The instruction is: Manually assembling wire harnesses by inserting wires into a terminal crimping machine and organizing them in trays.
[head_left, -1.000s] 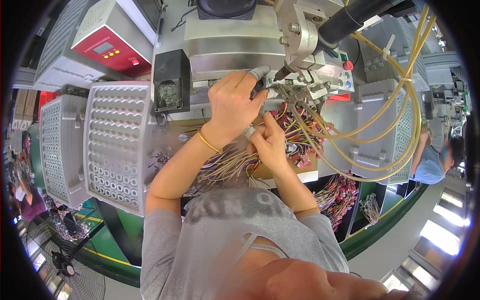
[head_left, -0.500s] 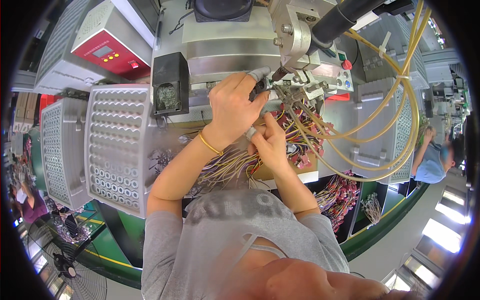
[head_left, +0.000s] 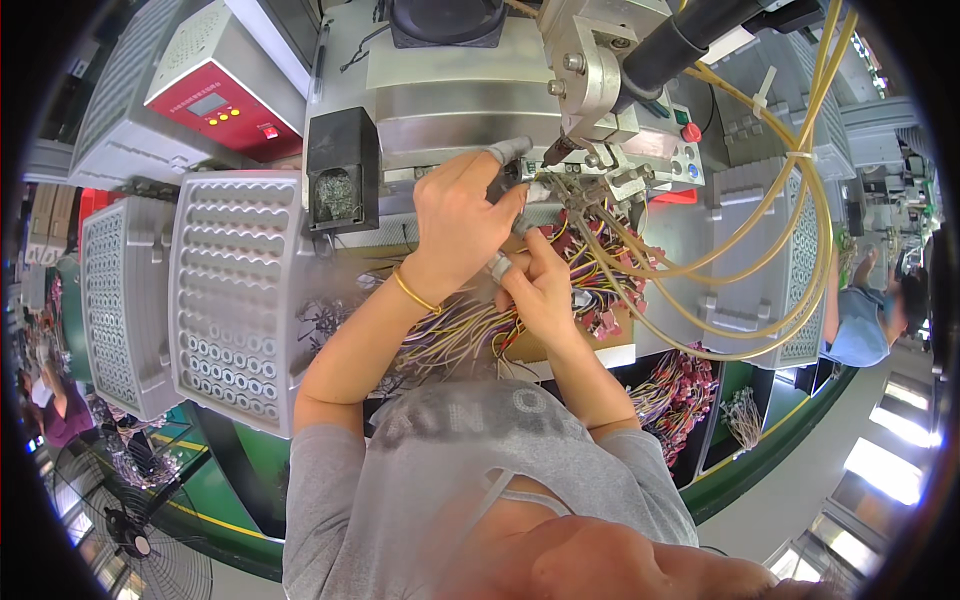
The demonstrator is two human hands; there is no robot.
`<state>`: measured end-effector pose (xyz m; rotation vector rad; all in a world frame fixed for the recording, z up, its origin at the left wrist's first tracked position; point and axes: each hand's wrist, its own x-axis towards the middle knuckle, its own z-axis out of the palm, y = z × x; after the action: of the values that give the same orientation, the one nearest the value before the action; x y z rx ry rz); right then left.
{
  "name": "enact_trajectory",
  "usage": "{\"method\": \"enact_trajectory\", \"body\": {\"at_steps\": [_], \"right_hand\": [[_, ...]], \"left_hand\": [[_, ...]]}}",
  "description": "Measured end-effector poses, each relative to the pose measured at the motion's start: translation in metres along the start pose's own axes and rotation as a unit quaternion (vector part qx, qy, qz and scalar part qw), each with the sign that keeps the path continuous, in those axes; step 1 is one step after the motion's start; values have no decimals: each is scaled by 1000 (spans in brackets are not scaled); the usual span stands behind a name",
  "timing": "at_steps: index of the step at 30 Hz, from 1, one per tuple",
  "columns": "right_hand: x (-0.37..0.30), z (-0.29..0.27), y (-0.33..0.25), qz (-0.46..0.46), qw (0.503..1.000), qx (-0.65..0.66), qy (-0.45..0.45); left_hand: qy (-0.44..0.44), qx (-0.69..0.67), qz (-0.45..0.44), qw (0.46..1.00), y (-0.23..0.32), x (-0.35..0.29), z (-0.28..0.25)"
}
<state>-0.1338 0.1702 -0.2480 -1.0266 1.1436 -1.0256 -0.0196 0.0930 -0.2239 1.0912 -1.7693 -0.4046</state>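
Observation:
My left hand (head_left: 455,210), with grey finger cots on some fingertips, reaches in beside the metal fixture. Its thumb and index finger close around a small dark part (head_left: 511,177), mostly covered by the fingers. Just right of that part hangs the slim dark tool tip (head_left: 562,150) of the machine, pointing down. Below sits my right hand (head_left: 540,295), fingers bent together close under the left thumb; whatever they pinch is hidden. Yellow, white and dark wires (head_left: 460,335) with red connectors (head_left: 605,322) lie beneath and beside both hands.
At left stand a grey tray with metal rings (head_left: 235,300), a black box with metal shavings (head_left: 340,165) and a red-fronted control unit (head_left: 215,105). Yellowish hoses (head_left: 825,230) loop down on the right, near a red button (head_left: 692,131). Another person (head_left: 862,325) is far right.
My left hand has drawn back slightly to the left from the tool tip with the dark part. The right hand stays almost in place.

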Motion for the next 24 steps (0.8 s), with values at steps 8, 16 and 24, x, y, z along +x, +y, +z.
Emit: {"method": "enact_trajectory", "body": {"at_steps": [8, 16, 24], "right_hand": [[1, 0, 3, 4, 1000, -9, -1], [1, -1, 1, -5, 1000, -6, 12], [1, 0, 0, -14, 1000, -2, 28]], "left_hand": [[-3, -12, 1, 1000, -2, 0, 2], [-5, -22, -2, 1000, 0, 1, 4], [-7, -17, -4, 1000, 0, 1, 5]]}}
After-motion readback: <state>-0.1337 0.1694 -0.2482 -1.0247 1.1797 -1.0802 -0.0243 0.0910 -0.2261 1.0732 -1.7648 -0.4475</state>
